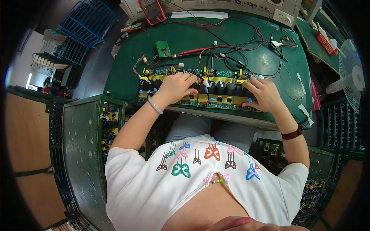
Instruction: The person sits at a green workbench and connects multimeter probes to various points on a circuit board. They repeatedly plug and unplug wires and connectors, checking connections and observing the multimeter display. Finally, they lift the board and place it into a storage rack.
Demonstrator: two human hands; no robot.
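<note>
A long row of green circuit boards (207, 103) lies along the near edge of the table, crowded with black capacitors (221, 87), yellow parts and blue-tipped leads. My left hand (176, 89) reaches over its left half, fingers bent over the capacitors and thumb toward the middle. Around the right end, my right hand (264, 93) is curled with fingers on the far side and thumb on the near side, by a blue-tipped red lead. Both hands grip the board row from above; the fingertips are partly hidden among the parts. A white connector (206, 83) on a black cable rests between the hands.
Behind the boards lie a small green circuit board (163, 49), a red test probe (189, 51) and tangled red and black wires. A red multimeter (152, 11) stands at the back beside a grey bench instrument (216, 4). Right of the table is a white fan (351, 77).
</note>
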